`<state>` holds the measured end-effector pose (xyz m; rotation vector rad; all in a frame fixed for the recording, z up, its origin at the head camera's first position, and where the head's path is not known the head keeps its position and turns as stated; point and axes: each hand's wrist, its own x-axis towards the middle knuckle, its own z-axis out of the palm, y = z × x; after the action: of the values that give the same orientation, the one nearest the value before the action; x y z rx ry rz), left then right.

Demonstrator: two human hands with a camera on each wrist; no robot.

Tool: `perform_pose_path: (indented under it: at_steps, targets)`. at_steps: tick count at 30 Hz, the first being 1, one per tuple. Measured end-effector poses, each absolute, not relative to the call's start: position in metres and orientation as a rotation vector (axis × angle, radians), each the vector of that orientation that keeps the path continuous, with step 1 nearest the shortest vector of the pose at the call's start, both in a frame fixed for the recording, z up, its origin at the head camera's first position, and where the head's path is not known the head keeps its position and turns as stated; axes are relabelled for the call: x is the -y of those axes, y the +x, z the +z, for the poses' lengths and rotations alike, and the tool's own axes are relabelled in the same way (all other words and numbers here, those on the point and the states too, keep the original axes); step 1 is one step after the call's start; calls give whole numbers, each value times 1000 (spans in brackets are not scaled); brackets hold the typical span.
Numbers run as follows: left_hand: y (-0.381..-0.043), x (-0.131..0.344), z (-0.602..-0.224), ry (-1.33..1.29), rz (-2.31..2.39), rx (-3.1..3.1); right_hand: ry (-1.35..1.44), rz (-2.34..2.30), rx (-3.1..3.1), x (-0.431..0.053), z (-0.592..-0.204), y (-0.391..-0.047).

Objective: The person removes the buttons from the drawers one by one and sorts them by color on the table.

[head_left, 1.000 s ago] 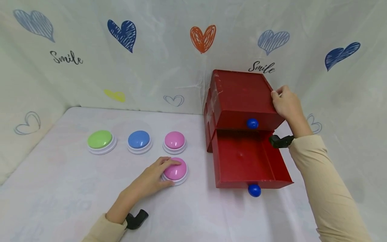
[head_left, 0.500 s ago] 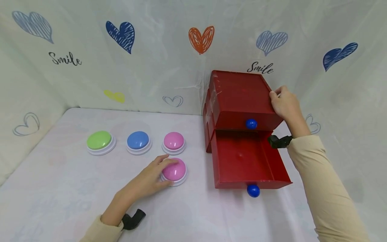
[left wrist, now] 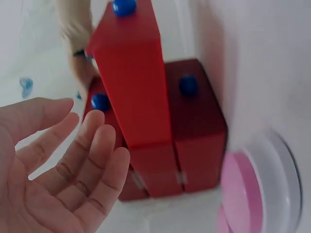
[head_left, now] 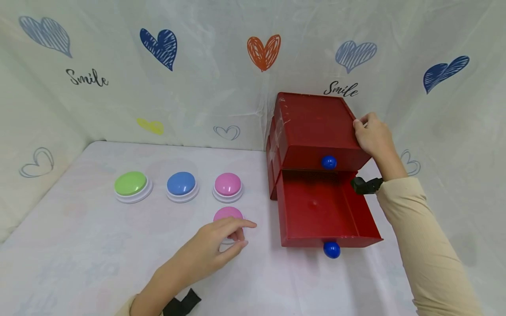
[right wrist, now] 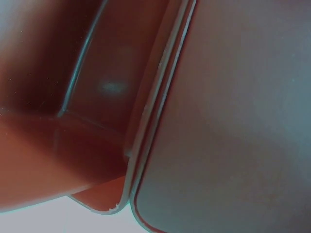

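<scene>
My left hand [head_left: 209,250] hovers with loosely spread fingers over the nearer pink push button [head_left: 228,212], covering part of it in the head view. Nothing is between its fingers; in the left wrist view the palm and bent fingers show beside the pink dome on its white base. My right hand [head_left: 373,135] holds the right top edge of a red drawer cabinet [head_left: 314,120], thumb on top. Below the top drawer front, one red drawer [head_left: 316,208] is pulled out, bare inside, with a blue knob [head_left: 331,250]. The right wrist view shows the drawer's inside and cabinet wall close up, without fingers.
Behind the nearer button stand another pink button [head_left: 227,184], a blue button [head_left: 181,183] and a green button [head_left: 130,183] in a row on the white-covered table [head_left: 79,245]. A white curtain [head_left: 213,87] printed with hearts hangs behind the table and cabinet.
My left hand has let go of the nearer pink button, lifted and shifted to the right over it, its fingers loosening. The right hand and the pulled-out drawer stay as they were.
</scene>
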<state>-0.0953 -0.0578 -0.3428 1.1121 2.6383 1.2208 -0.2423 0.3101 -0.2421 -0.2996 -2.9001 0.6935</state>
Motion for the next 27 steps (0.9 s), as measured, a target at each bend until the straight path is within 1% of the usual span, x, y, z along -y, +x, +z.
perform_pose_path:
  at_steps: [10, 16, 21, 27]
  targets:
    - [-72, 15, -330, 1235, 1175, -2439, -305, 703, 2904, -310, -241, -242]
    - [-63, -12, -334, 1408, 1067, -2421, -306, 693, 2903, -310, -241, -241]
    - [-61, -33, -341, 1438, 1029, -2415, -315, 699, 2905, -309, -241, -241]
    - [-60, -49, -348, 1406, 981, -2443, -308, 694, 2904, -310, -241, -241]
